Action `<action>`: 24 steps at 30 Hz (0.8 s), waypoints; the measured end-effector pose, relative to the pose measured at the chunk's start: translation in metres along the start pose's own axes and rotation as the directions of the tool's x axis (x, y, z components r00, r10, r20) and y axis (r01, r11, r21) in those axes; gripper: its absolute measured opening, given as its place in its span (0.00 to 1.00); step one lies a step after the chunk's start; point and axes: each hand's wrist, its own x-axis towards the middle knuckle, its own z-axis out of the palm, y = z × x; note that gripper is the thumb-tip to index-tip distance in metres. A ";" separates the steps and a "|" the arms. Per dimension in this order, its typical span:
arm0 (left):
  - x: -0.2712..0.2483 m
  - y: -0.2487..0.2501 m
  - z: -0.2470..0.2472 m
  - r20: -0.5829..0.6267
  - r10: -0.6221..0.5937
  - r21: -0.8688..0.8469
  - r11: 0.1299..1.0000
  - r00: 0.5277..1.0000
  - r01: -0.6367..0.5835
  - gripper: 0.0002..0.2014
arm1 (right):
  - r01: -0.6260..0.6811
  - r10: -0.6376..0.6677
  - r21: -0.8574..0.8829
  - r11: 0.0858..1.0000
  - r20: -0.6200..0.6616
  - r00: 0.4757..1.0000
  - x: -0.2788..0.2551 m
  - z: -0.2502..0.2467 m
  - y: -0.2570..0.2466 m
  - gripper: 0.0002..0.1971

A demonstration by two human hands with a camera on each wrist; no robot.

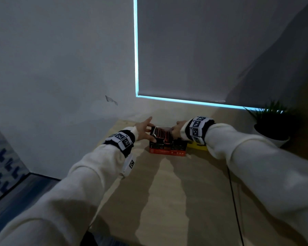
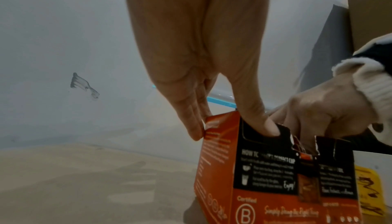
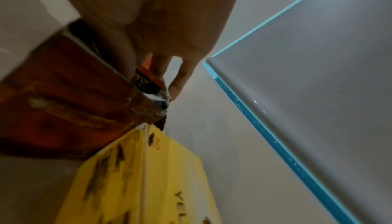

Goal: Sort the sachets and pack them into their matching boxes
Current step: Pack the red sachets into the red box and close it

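The left hand [image 1: 144, 129] and the right hand [image 1: 176, 129] meet over an orange box [image 1: 167, 146] at twelve o'clock on a pale wooden tabletop [image 1: 167, 192], near a grey wall [image 1: 52, 68]. A roller blind [image 1: 212, 50] edged in cyan light hangs at one o'clock, and a potted plant [image 1: 272, 125] stands at two o'clock. The box's black panel reads "Certified B" and "Enjoy!"; a yellow box [image 3: 161, 177] touching its right side shows "YEL". The left hand pinches the box's top, thumb on the near panel, fingers [image 2: 191, 123] on the far side. The right hand grips a bundle of dark orange-striped sachets [image 1: 161, 133] at the box's open mouth.
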 end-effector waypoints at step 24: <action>0.001 -0.009 -0.002 0.000 0.069 -0.018 0.997 0.998 -0.069 0.43 | 0.014 0.385 0.922 0.387 -0.176 0.906 -0.003 0.008 0.040 0.12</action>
